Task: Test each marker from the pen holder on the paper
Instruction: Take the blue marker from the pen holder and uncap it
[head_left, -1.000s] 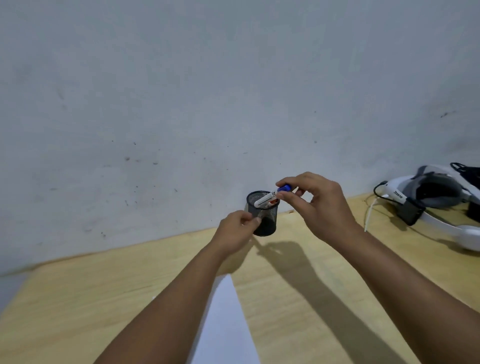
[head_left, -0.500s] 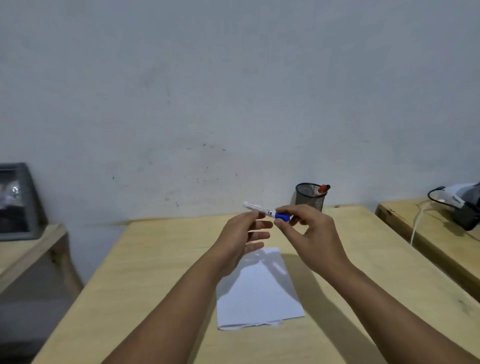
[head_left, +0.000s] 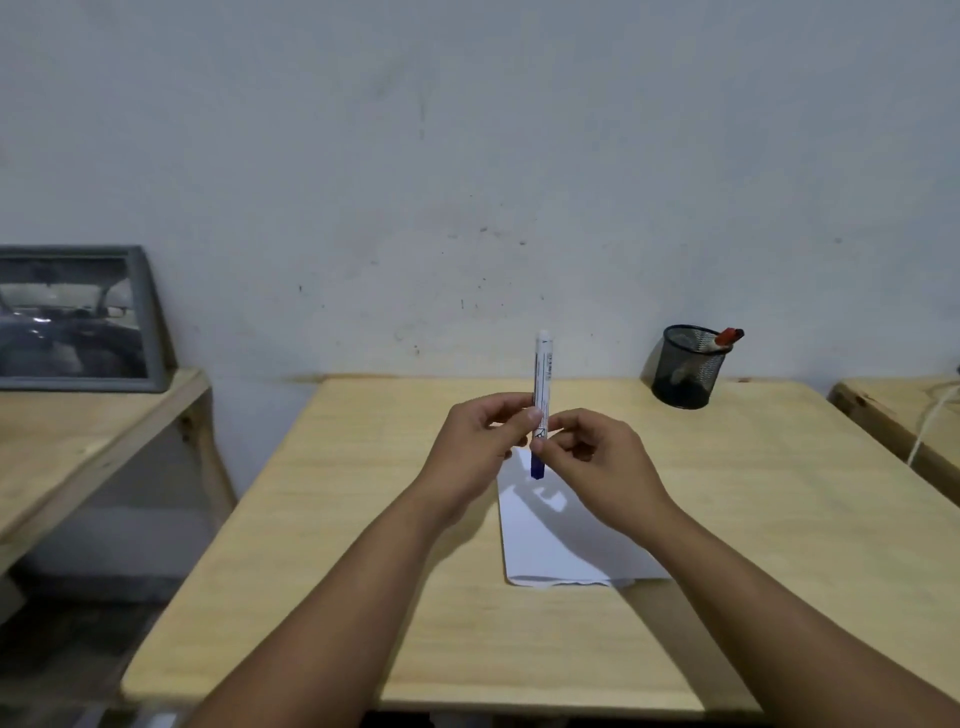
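Grey-white scuffed wall behind, light wooden desk in the middle of the view. White paper lies flat on the desk, near centre, its front edge slightly curled, partly hidden by the hands. Both hands are raised over the far end of the paper and meet on one marker. Blue marker, white barrel, stands roughly upright, blue capped end pointing down above the paper, white end up against the wall. Left hand is closed on the mid barrel, thumb pressed to its front, fingers curled behind. Right hand pinches the lower barrel just above the blue end with thumb and forefinger, other fingers curled loose. Cannot tell whether the cap is on tight or started off. Marker tip does not touch the paper. Hand shadows fall on the sheet.

Black mesh pen holder stands on the far right corner of the desk, close to the wall, well apart from the hands. Red-capped marker leans in it, red end sticking out over the right rim. Second wooden desk at left carries a grey framed picture leaning on the wall. Third desk edge at far right with a white cable hanging over it.
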